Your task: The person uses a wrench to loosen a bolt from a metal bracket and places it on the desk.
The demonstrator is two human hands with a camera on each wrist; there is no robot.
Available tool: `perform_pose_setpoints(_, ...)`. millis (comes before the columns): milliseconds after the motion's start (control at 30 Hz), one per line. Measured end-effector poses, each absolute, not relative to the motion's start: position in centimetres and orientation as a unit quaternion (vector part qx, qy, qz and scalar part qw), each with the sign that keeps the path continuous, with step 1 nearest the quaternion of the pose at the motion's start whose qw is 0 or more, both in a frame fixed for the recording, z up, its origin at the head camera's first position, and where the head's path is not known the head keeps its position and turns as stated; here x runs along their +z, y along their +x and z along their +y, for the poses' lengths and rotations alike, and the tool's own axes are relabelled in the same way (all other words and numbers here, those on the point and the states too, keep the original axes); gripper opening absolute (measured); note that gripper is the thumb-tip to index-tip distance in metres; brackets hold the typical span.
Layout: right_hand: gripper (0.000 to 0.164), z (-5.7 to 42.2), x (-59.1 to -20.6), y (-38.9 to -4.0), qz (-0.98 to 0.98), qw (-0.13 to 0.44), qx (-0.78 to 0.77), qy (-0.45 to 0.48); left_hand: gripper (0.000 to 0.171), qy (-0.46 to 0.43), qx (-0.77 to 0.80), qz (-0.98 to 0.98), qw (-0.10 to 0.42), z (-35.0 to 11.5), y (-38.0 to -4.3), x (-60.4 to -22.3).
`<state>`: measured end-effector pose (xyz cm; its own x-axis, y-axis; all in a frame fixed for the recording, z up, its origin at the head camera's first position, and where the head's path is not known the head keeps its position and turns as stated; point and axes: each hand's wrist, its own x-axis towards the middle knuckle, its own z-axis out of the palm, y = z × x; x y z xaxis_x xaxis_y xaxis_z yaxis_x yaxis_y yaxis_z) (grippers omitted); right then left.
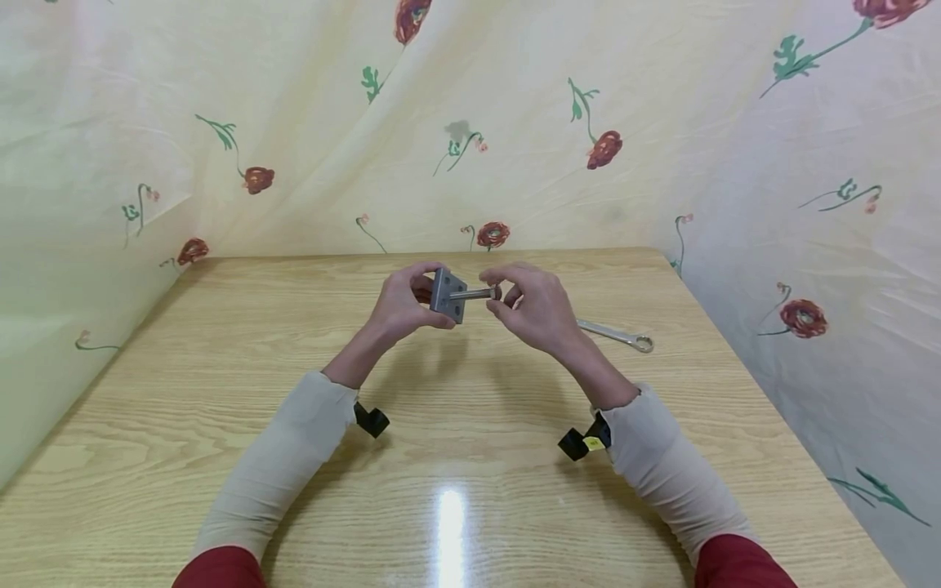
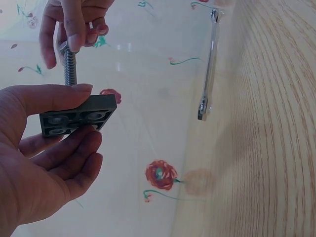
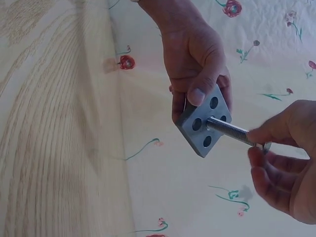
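My left hand (image 1: pixel 400 306) holds a square grey metal plate (image 3: pixel 203 129) by its edges, thumb on one side and fingers on the other. Several round holes show on the plate's face, and its back (image 2: pixel 79 121) has ribbed recesses. A threaded bolt (image 3: pixel 229 131) sticks out from the middle of the plate. At the bolt's head end, my right hand (image 1: pixel 537 306) pinches it between thumb and fingertips. Both hands are raised over the wooden table, and the bolt spans the gap between them in the head view.
A combination wrench (image 1: pixel 617 333) lies on the table (image 1: pixel 220 384), just right of the right hand. Cream cloth (image 1: pixel 309 106) with a flower print hangs behind the table and along both sides. Small black cameras (image 1: pixel 373 421) are strapped at the wrists.
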<state>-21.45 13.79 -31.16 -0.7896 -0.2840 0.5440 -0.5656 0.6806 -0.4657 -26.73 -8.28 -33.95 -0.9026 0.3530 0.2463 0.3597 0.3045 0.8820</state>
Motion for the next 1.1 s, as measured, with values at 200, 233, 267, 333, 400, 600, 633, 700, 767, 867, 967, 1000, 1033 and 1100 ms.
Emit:
perform_pose_setpoints(200,0.038,13.90,-31.05,-21.46,-0.915,0.173,0.317,0.179,0.079,-0.220,-0.547,-0.808,0.005,-8.24,-26.79,-34.09)
perform_pose_setpoints(233,0.035,13.88,-31.06,-21.47,-0.917,0.169,0.317,0.174,0.078,-0.221,-0.547,-0.807,0.006,-8.22,-26.82,-34.12)
perform_pose_setpoints(267,0.032,13.86,-31.07,-21.45,-0.918,0.168,0.317,0.171,0.078,-0.222,-0.547,-0.807,0.006,-8.19,-26.86,-34.17)
perform_pose_setpoints(333,0.027,13.82,-31.13,-21.48,-0.916,0.171,0.318,0.174,0.078,-0.223,-0.546,-0.807,0.006,-8.19,-26.91,-34.22)
perform_pose_setpoints(400,0.023,13.77,-31.17,-21.46,-0.913,0.181,0.318,0.183,0.078,-0.222,-0.547,-0.807,0.005,-8.22,-26.91,-34.23)
perform_pose_setpoints(600,0.019,13.79,-31.36,-21.44,-0.897,0.212,0.326,0.211,0.077,-0.221,-0.548,-0.807,0.004,-8.25,-26.84,-34.07)
perform_pose_setpoints(633,0.019,13.79,-31.39,-21.45,-0.894,0.216,0.328,0.216,0.076,-0.220,-0.547,-0.808,0.004,-8.25,-26.85,-34.06)
perform_pose_setpoints(700,0.017,13.80,-31.47,-21.48,-0.889,0.225,0.330,0.225,0.076,-0.219,-0.547,-0.808,0.004,-8.27,-26.88,-34.05)
perform_pose_setpoints(767,0.017,13.75,-31.48,-21.48,-0.884,0.235,0.329,0.233,0.076,-0.218,-0.547,-0.808,0.004,-8.27,-26.90,-34.06)
perform_pose_setpoints(867,0.017,13.73,-31.51,-21.55,-0.880,0.241,0.327,0.244,0.076,-0.218,-0.548,-0.808,0.004,-8.30,-26.88,-34.07)
perform_pose_setpoints(967,0.026,13.80,-31.49,-21.60,-0.886,0.228,0.322,0.243,0.076,-0.217,-0.546,-0.809,0.008,-8.31,-26.87,-34.08)
perform_pose_setpoints(1000,0.031,13.84,-31.46,-21.60,-0.890,0.218,0.321,0.238,0.076,-0.217,-0.546,-0.809,0.009,-8.31,-26.86,-34.08)
perform_pose_setpoints(1033,0.035,13.86,-31.41,-21.60,-0.896,0.206,0.319,0.229,0.076,-0.217,-0.544,-0.810,0.010,-8.31,-26.85,-34.09)
perform_pose_setpoints(1100,0.042,13.91,-31.32,-21.59,-0.908,0.185,0.315,0.203,0.076,-0.218,-0.544,-0.810,0.012,-8.31,-26.85,-34.11)
